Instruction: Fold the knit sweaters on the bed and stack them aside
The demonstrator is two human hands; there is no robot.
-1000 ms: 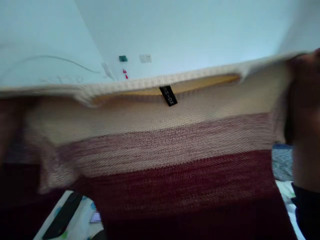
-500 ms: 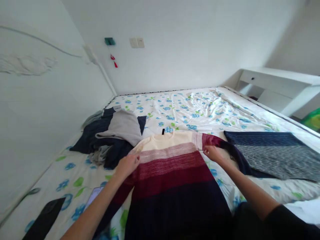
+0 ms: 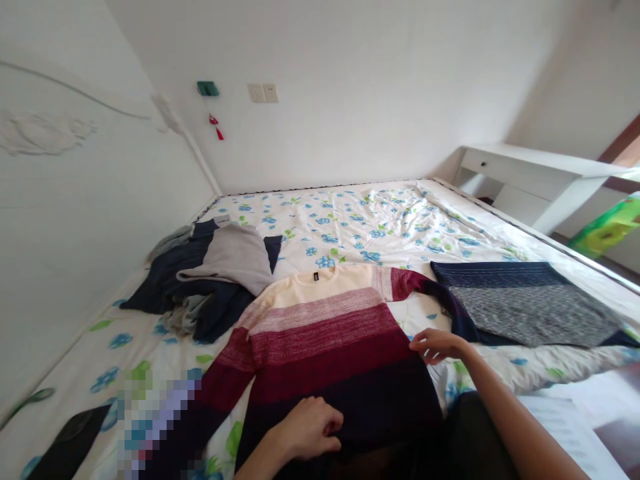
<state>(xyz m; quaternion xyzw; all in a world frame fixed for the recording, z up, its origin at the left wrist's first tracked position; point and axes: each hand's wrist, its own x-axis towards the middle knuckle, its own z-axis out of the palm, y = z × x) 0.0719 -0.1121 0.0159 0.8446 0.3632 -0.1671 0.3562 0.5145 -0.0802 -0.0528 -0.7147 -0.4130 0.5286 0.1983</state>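
Note:
A knitted sweater (image 3: 325, 327), banded from cream through pink and maroon to near-black, lies spread face up on the bed with a small dark label at its collar. My left hand (image 3: 313, 423) hovers over or rests on the dark lower part; its fingers curl loosely, with a gap at the thumb and nothing seen between. At the sweater's right side edge, my right hand (image 3: 440, 345) has thumb and forefinger together on the knit, its other fingers fanned out. One sleeve stretches right, the other slants down to the left.
A heap of navy and grey clothes (image 3: 225, 267) lies to the left. On the right is a flat navy-and-grey knitted garment (image 3: 525, 307), touching the sleeve end. A black object (image 3: 73, 440) lies front left. Beyond the floral bedsheet (image 3: 345, 230) stands a white desk (image 3: 530, 173).
My left hand has left the sweater's left shoulder area and come down over its dark lower part. My right hand has moved down from the sleeve to the side edge. The view has shifted slightly.

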